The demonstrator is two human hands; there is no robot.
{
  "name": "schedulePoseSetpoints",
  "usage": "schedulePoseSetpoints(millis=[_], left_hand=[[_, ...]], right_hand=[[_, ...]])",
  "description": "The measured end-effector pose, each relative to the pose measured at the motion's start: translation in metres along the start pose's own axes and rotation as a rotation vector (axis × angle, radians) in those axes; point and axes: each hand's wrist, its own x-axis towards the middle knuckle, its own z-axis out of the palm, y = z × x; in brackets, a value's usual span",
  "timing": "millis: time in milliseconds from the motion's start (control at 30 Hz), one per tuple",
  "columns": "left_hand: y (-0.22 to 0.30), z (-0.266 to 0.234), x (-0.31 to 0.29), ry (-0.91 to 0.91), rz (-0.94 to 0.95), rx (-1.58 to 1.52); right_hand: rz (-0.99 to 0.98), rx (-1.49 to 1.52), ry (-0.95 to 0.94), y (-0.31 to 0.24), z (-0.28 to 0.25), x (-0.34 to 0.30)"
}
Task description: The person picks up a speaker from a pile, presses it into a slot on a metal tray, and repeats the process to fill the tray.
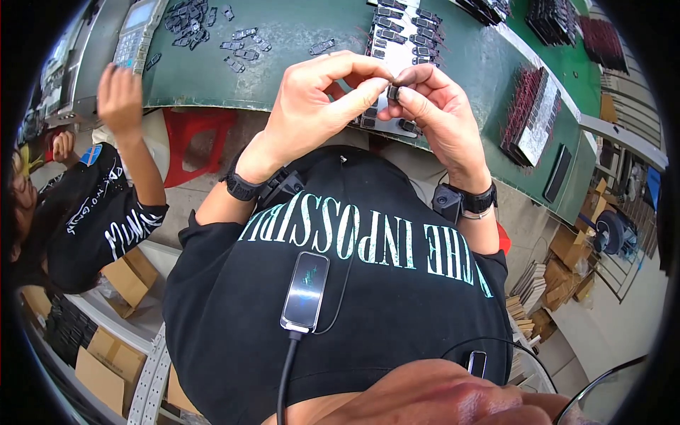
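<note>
Above the green table's near edge, my two hands meet over a white board (382, 126) that bears rows of small black car-shaped pieces (389, 35). A small black part (393, 93) is pinched between the fingertips; its exact kind is too small to make out. Thumb and index finger of my left hand (312, 99) close on it from the left. From the right, my right hand (443, 113) grips the same part, its fingertips darkened. The fingers hide most of it.
Loose black pieces (245, 54) lie scattered at the table's left. To the right stand a stack with red wires (528, 117) and a dark bar (557, 173). At left, a co-worker's raised hand (120, 99) is near a keypad device (134, 39). A red stool (195, 142) stands below the table.
</note>
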Motion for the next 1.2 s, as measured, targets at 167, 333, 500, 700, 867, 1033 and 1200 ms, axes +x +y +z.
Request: schedulePoseSetpoints(millis=[167,333,500,700,867,1033,1200], left_hand=[[0.002,-0.011,0.003,-0.051,0.063,0.067],[0.004,-0.014,0.005,-0.038,0.400,0.397],[0.002,-0.001,0.001,0.038,0.449,0.354],[0.000,-0.001,-0.009,0.068,0.311,0.160],[-0.005,-0.075,-0.037,-0.213,-0.053,0.381],[-0.002,-0.097,-0.053,-0.263,0.189,0.952],[-0.025,-0.061,-0.002,-0.079,-0.028,1.222]], right_hand=[[0.024,0.047,-0.014,-0.001,0.003,0.002],[0.058,0.149,-0.052,0.002,0.008,0.004],[0.082,0.239,-0.113,-0.001,0.009,0.006],[0.077,0.356,-0.173,-0.003,0.008,0.007],[-0.012,0.144,-0.013,-0.019,-0.007,-0.001],[-0.073,0.054,0.053,-0.019,-0.025,-0.005],[-0.145,-0.079,0.109,-0.020,-0.017,0.004]])
